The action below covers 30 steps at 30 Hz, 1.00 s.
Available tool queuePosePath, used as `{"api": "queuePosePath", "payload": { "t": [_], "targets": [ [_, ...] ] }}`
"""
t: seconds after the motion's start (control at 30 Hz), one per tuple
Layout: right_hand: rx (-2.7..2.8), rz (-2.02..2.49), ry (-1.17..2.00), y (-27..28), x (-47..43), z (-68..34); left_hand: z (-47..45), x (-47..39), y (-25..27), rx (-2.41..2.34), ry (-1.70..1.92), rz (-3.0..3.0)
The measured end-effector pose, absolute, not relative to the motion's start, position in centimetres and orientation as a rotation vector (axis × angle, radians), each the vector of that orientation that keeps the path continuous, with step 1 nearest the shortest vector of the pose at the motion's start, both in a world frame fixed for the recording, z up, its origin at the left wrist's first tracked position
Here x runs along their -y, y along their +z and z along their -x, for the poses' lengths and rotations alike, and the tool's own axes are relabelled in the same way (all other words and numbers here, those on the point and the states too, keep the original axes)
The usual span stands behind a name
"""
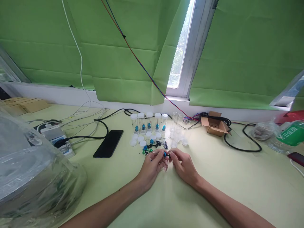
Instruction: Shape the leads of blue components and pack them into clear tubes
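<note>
My left hand (154, 165) is closed in a pinch around a small blue and black part (165, 154), with a thin wire beside its fingers. From the other side, the fingers of my right hand (184, 164) pinch the black end of the same part. Just beyond my hands lie loose blue, green and black pieces (152, 145), some with thin wires. Behind them stand several clear tubes (149, 122) with white lids and blue pieces inside. Loose white caps (140, 138) lie in front of those tubes. Open clear tubes (175, 122) stand to the right.
A black phone (108, 144) and a power strip (59, 141) with cables are on the left, beside a large plastic-wrapped object (35, 177). An open cardboard box (215, 125), a black cable (242, 150) and a green-labelled bottle (288, 134) are on the right.
</note>
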State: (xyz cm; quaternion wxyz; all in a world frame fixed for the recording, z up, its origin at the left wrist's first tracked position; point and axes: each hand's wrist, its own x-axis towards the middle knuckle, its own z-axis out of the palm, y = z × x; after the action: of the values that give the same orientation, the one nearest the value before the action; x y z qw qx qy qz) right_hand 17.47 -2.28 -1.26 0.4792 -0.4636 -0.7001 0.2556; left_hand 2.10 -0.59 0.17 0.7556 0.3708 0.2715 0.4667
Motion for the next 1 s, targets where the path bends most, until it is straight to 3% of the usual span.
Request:
{"api": "queuePosePath", "payload": {
  "t": [1.0],
  "targets": [
    [1.604,1.065,0.807,-1.8,1.84,-17.88,-1.74,0.2,0.45,-0.66,1.056,-0.786]
  ]
}}
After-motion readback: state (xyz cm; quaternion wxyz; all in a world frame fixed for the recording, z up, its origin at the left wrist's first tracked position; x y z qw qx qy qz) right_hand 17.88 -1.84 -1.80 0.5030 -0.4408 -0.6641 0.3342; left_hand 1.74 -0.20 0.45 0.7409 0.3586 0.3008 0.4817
